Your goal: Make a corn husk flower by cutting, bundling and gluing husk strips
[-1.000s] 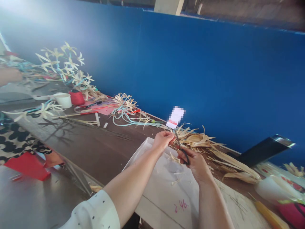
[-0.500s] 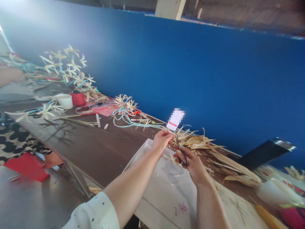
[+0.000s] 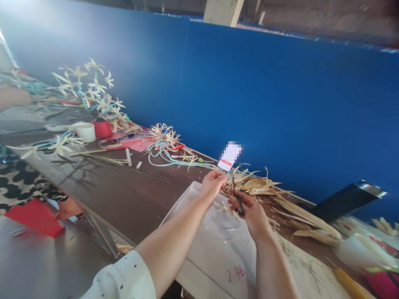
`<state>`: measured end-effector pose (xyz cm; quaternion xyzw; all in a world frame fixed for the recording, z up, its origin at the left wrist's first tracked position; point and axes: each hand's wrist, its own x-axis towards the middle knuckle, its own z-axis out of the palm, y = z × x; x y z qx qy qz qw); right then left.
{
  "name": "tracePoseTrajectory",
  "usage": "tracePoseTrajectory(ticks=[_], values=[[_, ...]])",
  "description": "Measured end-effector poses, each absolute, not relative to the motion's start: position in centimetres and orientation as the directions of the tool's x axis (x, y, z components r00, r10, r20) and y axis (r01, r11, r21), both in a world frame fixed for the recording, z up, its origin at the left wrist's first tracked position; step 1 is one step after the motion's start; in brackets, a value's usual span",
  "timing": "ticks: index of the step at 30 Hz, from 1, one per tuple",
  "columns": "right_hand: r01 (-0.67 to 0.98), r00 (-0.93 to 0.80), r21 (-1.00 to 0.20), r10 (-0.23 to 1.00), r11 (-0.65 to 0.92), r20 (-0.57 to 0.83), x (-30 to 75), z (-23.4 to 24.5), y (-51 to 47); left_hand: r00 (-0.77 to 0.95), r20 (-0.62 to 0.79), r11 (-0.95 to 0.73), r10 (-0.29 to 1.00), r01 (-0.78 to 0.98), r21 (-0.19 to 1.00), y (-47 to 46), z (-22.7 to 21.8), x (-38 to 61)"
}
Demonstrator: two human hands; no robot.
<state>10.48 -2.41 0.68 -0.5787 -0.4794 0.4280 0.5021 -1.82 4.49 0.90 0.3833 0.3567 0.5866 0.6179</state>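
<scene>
My right hand (image 3: 251, 209) grips a pair of black-handled scissors (image 3: 238, 202), blades pointing up and away from me. Close to the blades, my left hand (image 3: 213, 182) is closed in a pinch; whatever lies between its fingertips is too small to make out. Both hands are above a white box lid or tray (image 3: 202, 236) holding small pale scraps. Behind my fingers lie dried, straw-coloured husk strips (image 3: 255, 182). A white card with a red band (image 3: 225, 162) stands just beyond the fingertips, its upper part blurred out.
To the left are pale husk flowers on blue stems (image 3: 90, 87), a white cup (image 3: 84, 132), a red thread spool (image 3: 102, 129) and bundled blue cords (image 3: 165, 158). A black flask (image 3: 346, 201) lies at right. Another person's hand (image 3: 14, 97) shows far left. A blue wall (image 3: 249, 95) backs the table.
The scissors in my right hand have turned slightly, so their handle loops look narrower. My left hand stays almost where it was.
</scene>
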Motion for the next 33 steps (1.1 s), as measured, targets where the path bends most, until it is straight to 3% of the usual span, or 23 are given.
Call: tracePoseTrajectory(ticks=[5,12,18,24,33], values=[[0.094,0.301,-0.995,0.954,-0.021,0.009,10.82,0.71,-2.19,0.089,0.004,0.028,0.996,-0.362,0.932,4.5,0.38,-1.59],[0.11,0.281,-0.992,0.959,-0.059,-0.026,10.92,0.38,-2.12,0.11,-0.001,0.024,0.994,-0.203,0.979,4.56,0.12,-1.68],[0.168,0.284,-0.982,0.958,-0.081,-0.03,10.36,1.04,-2.39,0.227,0.039,-0.013,0.973,-0.115,0.993,4.21,0.17,-1.58],[0.2,0.286,-0.976,0.958,-0.081,-0.021,10.55,0.88,-2.37,0.266,0.124,-0.158,0.956,0.108,0.982,3.74,0.39,-1.63],[0.202,0.281,-0.976,0.959,-0.088,-0.028,10.71,0.77,-2.27,0.306,0.196,-0.261,0.932,0.189,0.947,3.79,0.13,-1.82]])
